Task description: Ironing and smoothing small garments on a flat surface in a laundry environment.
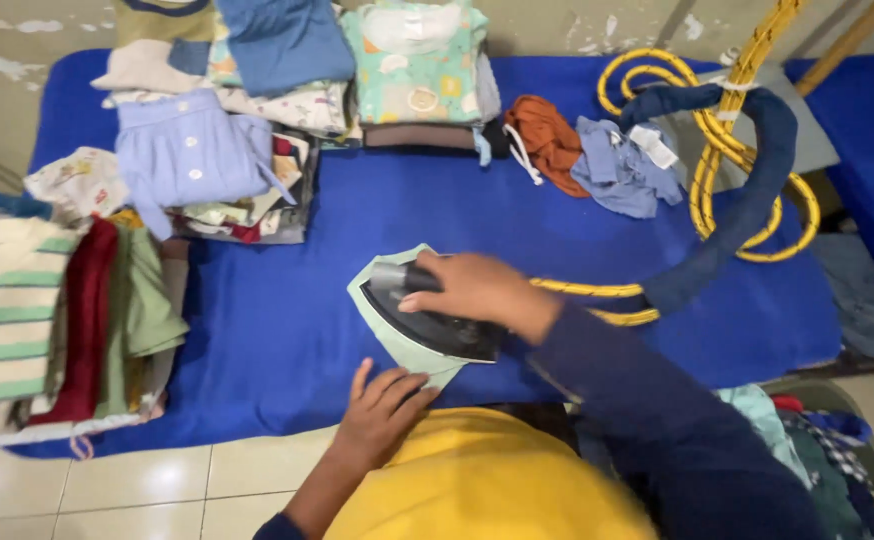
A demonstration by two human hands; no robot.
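My right hand grips the handle of a black clothes iron that rests on a small pale green garment on the blue padded ironing surface. Its yellow braided cord coils off to the upper right, partly wrapped in a dark blue sleeve. Just below the iron, my left hand lies flat with fingers spread, pressing the near edge of the green garment. A yellow cloth fills the near foreground and hides the garment's lower part.
Stacks of folded clothes sit along the far edge: a light blue buttoned shirt, a patterned mint stack. Striped, red and olive pieces lie at left. An orange cloth and crumpled blue cloth lie at right. Tiled floor below.
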